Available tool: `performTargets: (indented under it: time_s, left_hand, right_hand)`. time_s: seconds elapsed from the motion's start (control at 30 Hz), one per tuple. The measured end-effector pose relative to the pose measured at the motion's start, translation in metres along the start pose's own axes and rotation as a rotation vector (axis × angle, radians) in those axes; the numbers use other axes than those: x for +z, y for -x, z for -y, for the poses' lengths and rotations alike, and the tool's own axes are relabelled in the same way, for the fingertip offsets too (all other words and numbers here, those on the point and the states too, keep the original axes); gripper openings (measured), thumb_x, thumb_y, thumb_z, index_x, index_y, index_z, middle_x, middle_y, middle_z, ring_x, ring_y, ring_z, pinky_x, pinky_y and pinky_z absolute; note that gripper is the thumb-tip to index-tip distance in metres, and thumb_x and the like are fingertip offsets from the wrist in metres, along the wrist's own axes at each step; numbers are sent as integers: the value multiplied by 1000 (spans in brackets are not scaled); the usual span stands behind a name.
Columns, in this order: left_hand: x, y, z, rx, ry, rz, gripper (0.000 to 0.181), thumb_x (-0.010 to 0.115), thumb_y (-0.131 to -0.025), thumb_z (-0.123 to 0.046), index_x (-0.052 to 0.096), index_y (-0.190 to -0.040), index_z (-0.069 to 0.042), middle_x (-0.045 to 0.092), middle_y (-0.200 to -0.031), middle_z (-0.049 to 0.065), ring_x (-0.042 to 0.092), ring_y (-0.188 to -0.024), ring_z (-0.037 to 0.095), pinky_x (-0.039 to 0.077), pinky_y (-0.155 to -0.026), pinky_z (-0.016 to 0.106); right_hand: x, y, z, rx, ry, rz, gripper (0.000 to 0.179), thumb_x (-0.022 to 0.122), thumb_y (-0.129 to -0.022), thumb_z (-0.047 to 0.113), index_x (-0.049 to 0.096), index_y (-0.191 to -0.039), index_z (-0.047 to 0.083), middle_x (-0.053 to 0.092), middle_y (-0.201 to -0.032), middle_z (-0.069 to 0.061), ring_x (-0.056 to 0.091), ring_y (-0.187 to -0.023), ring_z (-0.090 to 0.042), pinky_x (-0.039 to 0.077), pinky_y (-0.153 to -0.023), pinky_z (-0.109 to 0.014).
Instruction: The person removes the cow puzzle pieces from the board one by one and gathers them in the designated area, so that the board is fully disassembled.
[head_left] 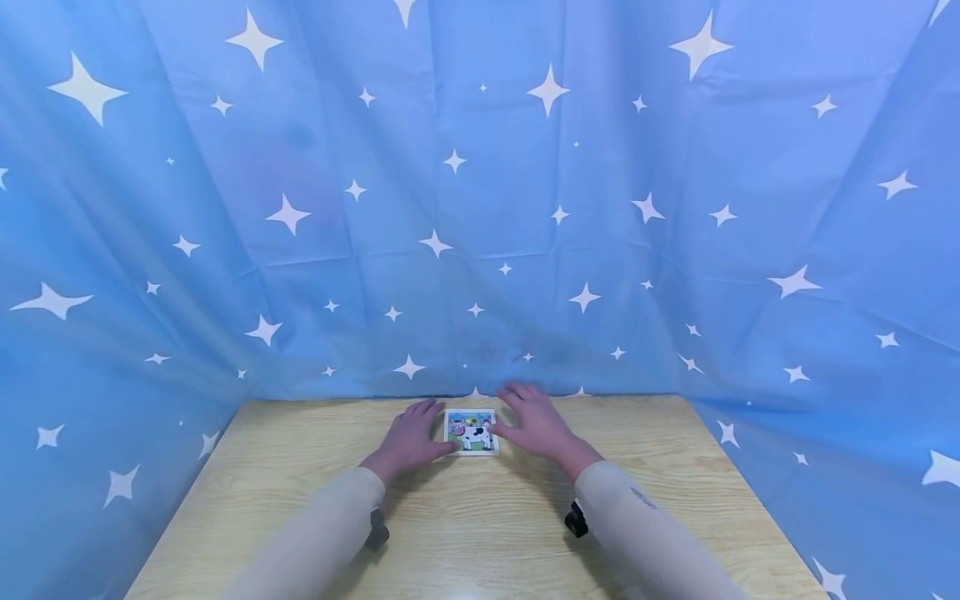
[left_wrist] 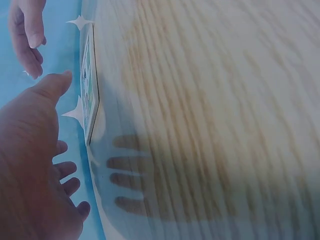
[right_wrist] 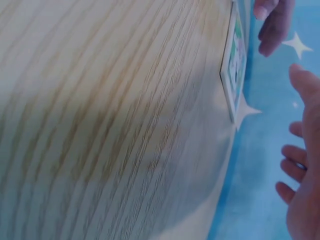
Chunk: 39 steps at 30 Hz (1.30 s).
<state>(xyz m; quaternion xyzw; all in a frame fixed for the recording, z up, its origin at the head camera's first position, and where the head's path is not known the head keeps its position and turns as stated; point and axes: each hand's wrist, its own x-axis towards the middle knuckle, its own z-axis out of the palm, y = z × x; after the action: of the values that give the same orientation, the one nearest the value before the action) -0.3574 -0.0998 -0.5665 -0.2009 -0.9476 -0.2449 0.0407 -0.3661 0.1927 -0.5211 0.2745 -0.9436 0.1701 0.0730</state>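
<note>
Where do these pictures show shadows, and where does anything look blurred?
Left wrist view: finger-shaped shadows on the table; right wrist view: a broad, soft shadow near the cow picture; head view: the right hand looks blurred at the fingertips.

Your left forearm (head_left: 307, 533) and right forearm (head_left: 652, 533) rise from the head view's bottom edge, angling inward. Your left hand (head_left: 411, 437) sits just left of the lower centre; your right hand (head_left: 537, 423), slightly higher, sits just right of it. Both thumbs (left_wrist: 57, 85) point inward, their fingers (right_wrist: 294, 170) relaxed and uncurled.
</note>
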Motion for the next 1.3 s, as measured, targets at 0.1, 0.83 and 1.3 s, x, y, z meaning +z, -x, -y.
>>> performTargets:
  time_s: [0.1, 0.83, 1.3]
  left_hand:
    - [0, 0, -2, -4, -5, 26, 93, 79, -97, -56, 49, -165, -1, 43, -171, 26, 38, -158, 49, 32, -125, 72]
    - [25, -11, 16, -44, 36, 76, 98, 73, -96, -63, 43, -169, -5, 33, -176, 27, 26, -164, 49, 21, -130, 71]
    - [26, -12, 16, -80, 37, 131, 100, 70, -95, -69, 38, -174, -14, 24, -181, 20, 19, -167, 46, 15, -132, 69]
  right_hand:
    - [2, -3, 3, -14, -11, 5, 72, 77, -103, 49, 58, -159, 8, 50, -166, -23, 43, -155, -48, 31, -127, -69]
    - [28, -26, 18, -25, -76, 111, 69, 77, -105, 42, 56, -161, 7, 52, -164, -22, 48, -152, -43, 44, -122, -62]
    - [39, -40, 27, -1, -127, 191, 66, 75, -108, 41, 55, -162, 9, 48, -169, -20, 38, -159, -44, 39, -126, -62]
